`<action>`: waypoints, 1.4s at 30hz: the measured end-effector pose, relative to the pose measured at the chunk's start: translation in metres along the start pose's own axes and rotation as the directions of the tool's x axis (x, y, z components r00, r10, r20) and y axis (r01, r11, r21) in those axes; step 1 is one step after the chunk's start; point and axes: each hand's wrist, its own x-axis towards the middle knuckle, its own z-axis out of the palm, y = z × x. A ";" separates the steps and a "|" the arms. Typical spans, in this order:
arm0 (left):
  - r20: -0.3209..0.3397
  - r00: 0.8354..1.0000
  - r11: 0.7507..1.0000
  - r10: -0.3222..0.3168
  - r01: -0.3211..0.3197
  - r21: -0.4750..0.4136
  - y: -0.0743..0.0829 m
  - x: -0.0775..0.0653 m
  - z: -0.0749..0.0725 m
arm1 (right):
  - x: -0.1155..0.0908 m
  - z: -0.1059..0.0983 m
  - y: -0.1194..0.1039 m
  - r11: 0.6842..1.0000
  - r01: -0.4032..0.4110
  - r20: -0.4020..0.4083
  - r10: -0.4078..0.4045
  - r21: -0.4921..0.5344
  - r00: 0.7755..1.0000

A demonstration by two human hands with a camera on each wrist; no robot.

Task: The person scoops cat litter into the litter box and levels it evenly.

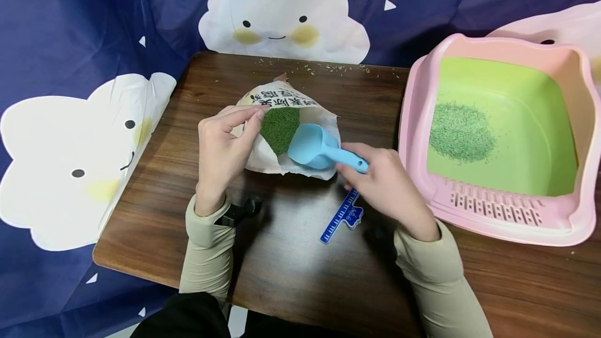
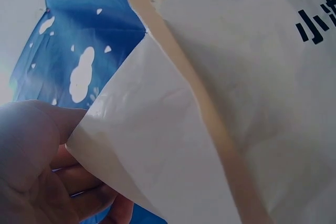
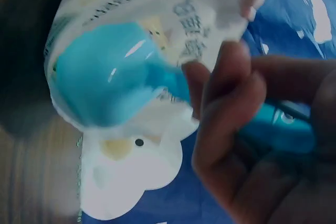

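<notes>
A white printed bag [image 1: 307,113] with its mouth open lies on the table, and green pellets [image 1: 280,128] show inside it. My left hand [image 1: 227,145] pinches the bag's edge on its left side; the left wrist view shows thumb and fingers on a corner of the bag [image 2: 142,124]. In my right hand [image 1: 382,181] is the handle of a light blue scoop [image 1: 312,145], whose bowl sits at the bag's mouth. The right wrist view shows fingers curled round the scoop handle [image 3: 278,129]. Whether the bowl holds pellets I cannot tell.
To the right stands a pink litter box [image 1: 512,223] with a green inside and a patch of green pellets [image 1: 460,132] on its floor. A blue ruler-like piece [image 1: 343,215] lies near my right hand. Pale crumbs [image 1: 328,68] are scattered along the table's back edge.
</notes>
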 end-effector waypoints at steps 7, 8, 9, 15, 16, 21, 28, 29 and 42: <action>0.012 1.000 1.000 -0.001 0.001 -0.001 0.000 -0.001 0.000 | 0.013 0.019 -0.016 0.981 -0.053 -0.062 0.042 -0.188 0.997; 0.015 1.000 1.000 -0.002 0.002 -0.001 0.000 -0.001 0.000 | 0.014 0.021 -0.017 0.979 -0.050 -0.070 0.037 -0.195 0.997; 0.017 1.000 1.000 -0.002 0.002 0.000 0.000 -0.001 0.000 | 0.014 0.023 -0.018 0.979 -0.048 -0.076 0.034 -0.198 0.997; 0.030 1.000 1.000 0.002 -0.002 0.003 0.001 0.000 0.000 | 0.017 0.031 -0.022 0.976 -0.027 -0.099 0.006 -0.216 0.995; 0.031 1.000 1.000 0.002 -0.002 0.005 0.001 0.000 0.000 | 0.017 0.033 -0.023 0.976 -0.026 -0.097 0.005 -0.215 0.995; 0.031 1.000 1.000 0.002 -0.003 0.008 0.001 0.000 0.000 | 0.020 0.036 -0.023 0.976 -0.042 -0.095 0.023 -0.212 0.995; 0.031 0.999 1.000 0.008 -0.009 0.019 0.001 0.000 -0.001 | 0.023 0.040 -0.019 0.983 -0.066 -0.112 0.048 -0.169 0.993; 0.031 0.999 1.000 0.009 -0.010 0.022 0.002 0.000 -0.001 | 0.023 0.041 -0.018 0.986 -0.069 -0.110 0.052 -0.152 0.993; 0.037 0.999 0.999 0.040 -0.041 0.016 0.002 0.000 0.000 | 0.042 0.055 0.009 0.987 -0.129 -0.063 0.136 0.094 0.989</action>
